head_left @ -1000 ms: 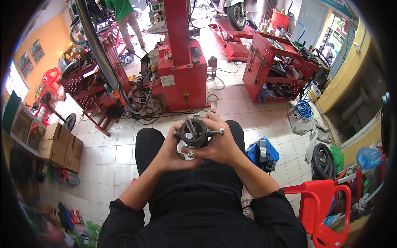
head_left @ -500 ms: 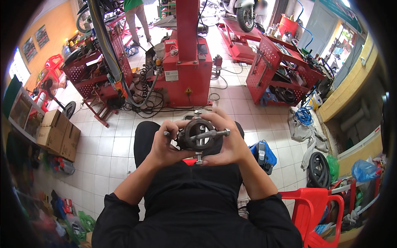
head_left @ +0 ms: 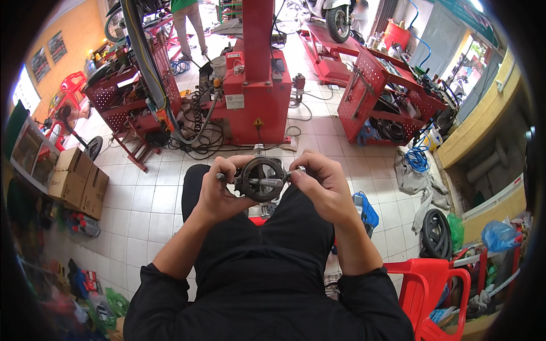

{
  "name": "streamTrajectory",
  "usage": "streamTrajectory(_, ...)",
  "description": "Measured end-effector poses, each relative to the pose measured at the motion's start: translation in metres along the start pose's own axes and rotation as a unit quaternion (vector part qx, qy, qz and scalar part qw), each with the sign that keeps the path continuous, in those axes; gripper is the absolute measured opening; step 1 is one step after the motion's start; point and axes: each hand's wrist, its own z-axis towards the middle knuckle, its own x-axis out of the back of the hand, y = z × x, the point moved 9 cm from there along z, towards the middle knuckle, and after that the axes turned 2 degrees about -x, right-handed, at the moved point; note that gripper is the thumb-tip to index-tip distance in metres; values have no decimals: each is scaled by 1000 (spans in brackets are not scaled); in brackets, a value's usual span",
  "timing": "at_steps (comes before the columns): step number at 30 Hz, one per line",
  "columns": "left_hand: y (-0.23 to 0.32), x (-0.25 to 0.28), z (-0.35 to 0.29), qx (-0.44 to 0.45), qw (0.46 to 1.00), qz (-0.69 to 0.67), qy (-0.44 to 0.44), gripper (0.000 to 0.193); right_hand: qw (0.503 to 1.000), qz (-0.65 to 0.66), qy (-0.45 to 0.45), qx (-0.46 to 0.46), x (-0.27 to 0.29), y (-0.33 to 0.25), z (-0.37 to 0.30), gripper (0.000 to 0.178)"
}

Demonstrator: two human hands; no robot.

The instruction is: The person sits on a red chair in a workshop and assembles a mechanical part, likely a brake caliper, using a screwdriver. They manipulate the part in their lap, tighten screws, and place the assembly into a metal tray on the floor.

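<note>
Above my lap I hold a dark metal ring-shaped part (head_left: 264, 198), its round opening facing up toward me. Bolts stick out around its edge: one bolt (head_left: 259, 148) at the far side and one at the near side. A lighter metal pin (head_left: 267, 182) shows inside the ring. My left hand (head_left: 216, 190) is closed around the left side of the ring, and a short rod end (head_left: 220, 176) pokes out by its fingers. On the right side, my right hand (head_left: 324, 187) pinches the end of a bolt (head_left: 288, 176) with thumb and fingers.
Ahead stands a red lift base (head_left: 259, 108) with hoses and cables around its foot. Red tool carts (head_left: 378, 96) flank it. A red plastic chair (head_left: 418, 284) is at my right, near tyres (head_left: 438, 233). Cardboard boxes (head_left: 71, 184) stand left. A person (head_left: 190, 28) is farther back.
The ring part has turned and shifted slightly left. My right hand has moved off its rim and now pinches the right-hand bolt; my left hand still holds the ring.
</note>
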Motion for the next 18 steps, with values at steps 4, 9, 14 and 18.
streamTrajectory(4, -4, -1, -2, -12, 1000, 3, 0, 69, 996, 92, 13, -4, 0, 2, -2, 14)
streamTrajectory(9, -5, -3, -3, 7, 1000, 16, -15, 68, 997, 60, 4, -39, 1, 8, 1, 14)
streamTrajectory(14, 5, -5, 2, -14, 1000, -27, 2, 59, 993, 118, -3, -21, 3, 9, 0, 15)
streamTrajectory(18, 1, -6, 2, -7, 1000, -16, 0, 59, 997, 69, -8, -41, 8, 13, 0, 17)
